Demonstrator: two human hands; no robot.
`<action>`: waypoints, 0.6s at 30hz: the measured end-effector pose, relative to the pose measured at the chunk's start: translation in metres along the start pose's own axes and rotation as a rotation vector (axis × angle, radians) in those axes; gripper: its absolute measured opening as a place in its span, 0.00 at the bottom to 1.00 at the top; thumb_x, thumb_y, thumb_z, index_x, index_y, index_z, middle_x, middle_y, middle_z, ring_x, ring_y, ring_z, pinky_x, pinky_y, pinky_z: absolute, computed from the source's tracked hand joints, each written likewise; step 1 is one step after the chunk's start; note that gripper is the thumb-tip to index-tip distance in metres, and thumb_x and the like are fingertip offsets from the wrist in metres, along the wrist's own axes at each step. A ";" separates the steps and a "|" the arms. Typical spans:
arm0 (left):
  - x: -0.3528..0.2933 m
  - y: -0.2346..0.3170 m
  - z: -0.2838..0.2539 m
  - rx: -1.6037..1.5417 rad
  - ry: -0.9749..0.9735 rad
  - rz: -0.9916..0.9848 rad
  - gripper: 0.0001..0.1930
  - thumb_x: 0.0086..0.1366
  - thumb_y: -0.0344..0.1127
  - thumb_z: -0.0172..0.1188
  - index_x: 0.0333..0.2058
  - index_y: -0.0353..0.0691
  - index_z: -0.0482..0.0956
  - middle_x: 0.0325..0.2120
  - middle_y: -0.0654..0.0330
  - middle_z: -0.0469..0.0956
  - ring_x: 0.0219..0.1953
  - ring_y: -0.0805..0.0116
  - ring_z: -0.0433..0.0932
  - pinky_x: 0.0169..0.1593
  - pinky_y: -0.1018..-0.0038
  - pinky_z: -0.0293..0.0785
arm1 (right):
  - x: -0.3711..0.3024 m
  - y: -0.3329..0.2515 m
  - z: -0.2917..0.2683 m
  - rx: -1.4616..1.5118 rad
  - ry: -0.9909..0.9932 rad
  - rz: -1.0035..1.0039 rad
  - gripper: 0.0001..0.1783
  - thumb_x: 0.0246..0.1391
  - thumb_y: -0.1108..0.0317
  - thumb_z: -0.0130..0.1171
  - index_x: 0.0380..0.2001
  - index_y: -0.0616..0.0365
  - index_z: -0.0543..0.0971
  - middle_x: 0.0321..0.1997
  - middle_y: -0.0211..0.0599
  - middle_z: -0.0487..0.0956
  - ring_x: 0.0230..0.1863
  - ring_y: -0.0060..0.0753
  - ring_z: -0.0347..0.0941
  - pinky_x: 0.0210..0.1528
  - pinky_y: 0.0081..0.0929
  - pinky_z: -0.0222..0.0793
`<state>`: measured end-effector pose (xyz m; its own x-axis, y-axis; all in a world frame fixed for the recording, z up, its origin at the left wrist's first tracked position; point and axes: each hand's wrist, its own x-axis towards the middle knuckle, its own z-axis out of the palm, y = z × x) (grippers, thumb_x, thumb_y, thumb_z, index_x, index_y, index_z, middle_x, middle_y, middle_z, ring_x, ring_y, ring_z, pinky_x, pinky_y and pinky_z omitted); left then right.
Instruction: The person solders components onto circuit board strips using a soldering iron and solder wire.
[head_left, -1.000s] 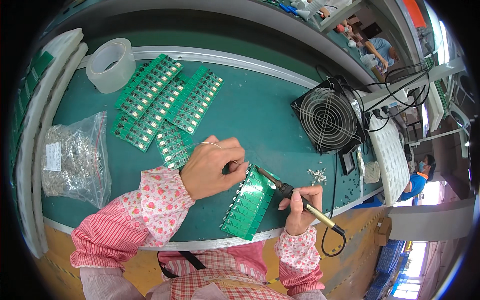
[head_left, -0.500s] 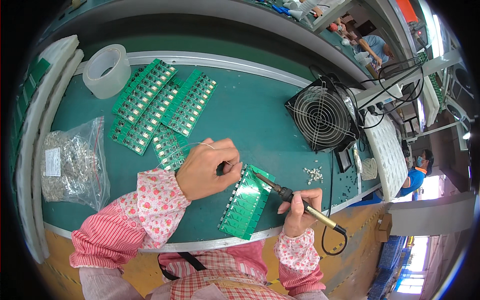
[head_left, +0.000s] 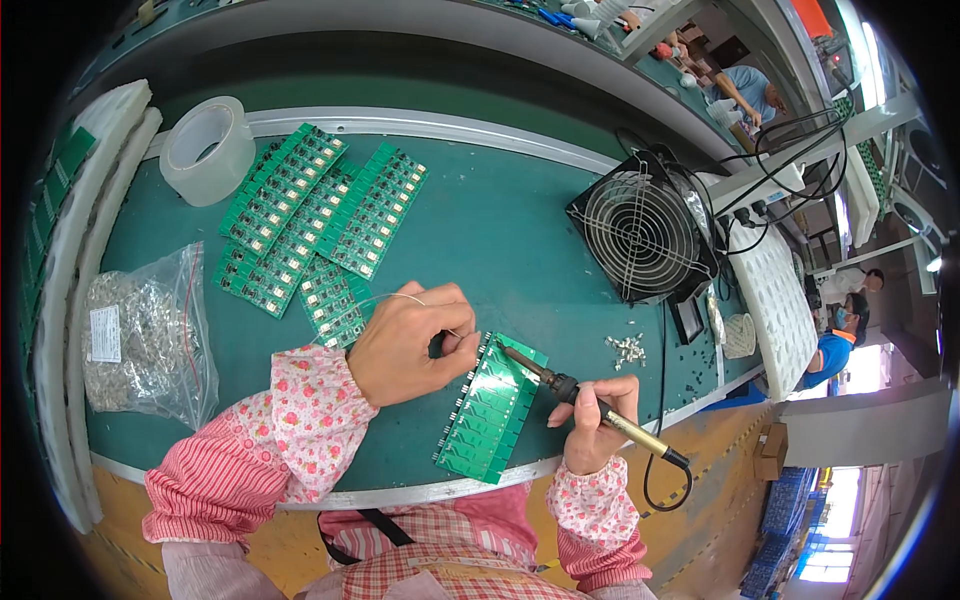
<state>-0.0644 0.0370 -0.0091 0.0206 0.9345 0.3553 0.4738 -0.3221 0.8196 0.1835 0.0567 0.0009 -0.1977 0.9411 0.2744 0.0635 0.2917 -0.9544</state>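
Observation:
A green circuit board panel (head_left: 490,410) lies near the table's front edge, with pins along its left side. My right hand (head_left: 597,425) grips a soldering iron (head_left: 620,421), its tip at the upper end of the panel. Just left of that tip, my left hand (head_left: 420,342) pinches a thin solder wire (head_left: 393,296), which loops back over the hand. The fingertips are close to the panel's upper left corner; whether they touch it I cannot tell. Beyond my left hand, several populated circuit board panels (head_left: 290,205) lie in an overlapping stack.
A clear tape roll (head_left: 208,152) and a plastic bag of small metal parts (head_left: 150,340) sit at the left beside upright foam trays (head_left: 95,250). At the right are a black fan (head_left: 640,228), loose small parts (head_left: 627,349) and a white foam tray (head_left: 765,300). Co-workers sit farther off.
The view has shifted slightly. Both hands keep almost the same pose, with the iron's tip still at the panel's upper end. Another person shows in the right background.

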 end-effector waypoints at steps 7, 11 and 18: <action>0.000 -0.001 0.002 0.043 0.017 0.031 0.13 0.55 0.26 0.64 0.19 0.40 0.68 0.24 0.64 0.78 0.23 0.69 0.73 0.36 0.71 0.62 | -0.003 0.002 0.002 -0.045 -0.014 -0.038 0.11 0.58 0.77 0.60 0.36 0.63 0.66 0.23 0.41 0.80 0.21 0.26 0.79 0.23 0.22 0.76; 0.000 -0.002 0.003 0.051 0.029 0.050 0.12 0.54 0.26 0.65 0.18 0.41 0.69 0.24 0.65 0.77 0.23 0.69 0.74 0.37 0.71 0.62 | -0.005 0.005 0.002 -0.097 -0.029 -0.107 0.10 0.57 0.78 0.61 0.34 0.63 0.68 0.21 0.41 0.80 0.21 0.27 0.80 0.25 0.22 0.77; -0.001 -0.002 0.006 0.028 0.078 0.101 0.11 0.55 0.31 0.64 0.19 0.41 0.70 0.19 0.64 0.69 0.19 0.64 0.69 0.34 0.68 0.63 | -0.005 0.012 -0.002 -0.177 -0.068 -0.228 0.10 0.55 0.77 0.63 0.34 0.61 0.70 0.16 0.37 0.80 0.20 0.25 0.80 0.25 0.21 0.75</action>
<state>-0.0600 0.0376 -0.0135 0.0018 0.8825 0.4704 0.4970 -0.4090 0.7653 0.1872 0.0559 -0.0121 -0.2913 0.8358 0.4654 0.1781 0.5253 -0.8321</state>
